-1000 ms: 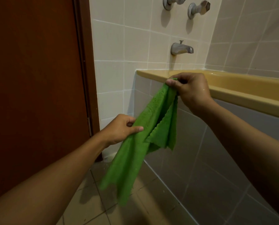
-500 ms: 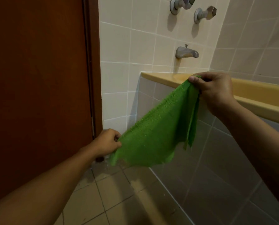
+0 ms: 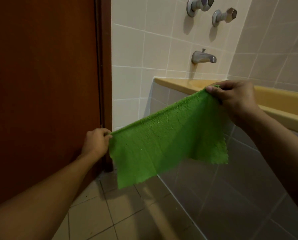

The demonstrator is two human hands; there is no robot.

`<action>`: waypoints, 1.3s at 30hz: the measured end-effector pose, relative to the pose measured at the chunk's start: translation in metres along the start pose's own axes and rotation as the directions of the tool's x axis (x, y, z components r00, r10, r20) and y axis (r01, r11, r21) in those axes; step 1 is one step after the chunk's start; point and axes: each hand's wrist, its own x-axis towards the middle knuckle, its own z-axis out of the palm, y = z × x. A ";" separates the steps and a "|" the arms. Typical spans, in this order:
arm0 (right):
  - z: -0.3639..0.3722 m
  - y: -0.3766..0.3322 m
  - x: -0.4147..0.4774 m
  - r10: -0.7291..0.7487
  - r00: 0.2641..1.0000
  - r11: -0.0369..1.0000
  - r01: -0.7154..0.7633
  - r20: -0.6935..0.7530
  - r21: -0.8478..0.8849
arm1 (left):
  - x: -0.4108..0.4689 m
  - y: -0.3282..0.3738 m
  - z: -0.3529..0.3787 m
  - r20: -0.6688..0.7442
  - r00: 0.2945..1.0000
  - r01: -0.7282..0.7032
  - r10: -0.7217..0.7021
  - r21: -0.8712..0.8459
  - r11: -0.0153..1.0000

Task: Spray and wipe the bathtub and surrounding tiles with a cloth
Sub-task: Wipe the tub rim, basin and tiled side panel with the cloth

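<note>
Your left hand (image 3: 96, 142) and right hand (image 3: 234, 98) each pinch a top corner of the green terry cloth (image 3: 163, 144), stretched flat in the air beside the yellow bathtub (image 3: 283, 108). Keep that edge taut, then fold it into an even pad so a clean face meets the tiles.

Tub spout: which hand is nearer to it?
Right. The right hand pinches a cloth corner in front of the bathtub rim, below and slightly right of the spout. The left hand pinches the opposite corner lower and far left, beside the door.
</note>
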 end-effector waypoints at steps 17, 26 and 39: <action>0.011 0.000 -0.018 0.003 0.995 0.923 0.035 0.098 -0.384 | 0.015 0.023 -0.051 0.304 0.952 0.018 -0.018 0.002 1.000; 0.042 0.007 -0.037 0.260 0.959 0.897 -0.198 0.109 -0.395 | 0.016 0.103 -0.047 0.623 0.745 0.287 -0.238 0.023 0.958; 0.045 0.015 -0.039 0.416 0.894 0.899 -0.377 0.168 -0.225 | 0.007 0.089 -0.054 0.852 0.487 0.554 -0.192 -0.132 0.822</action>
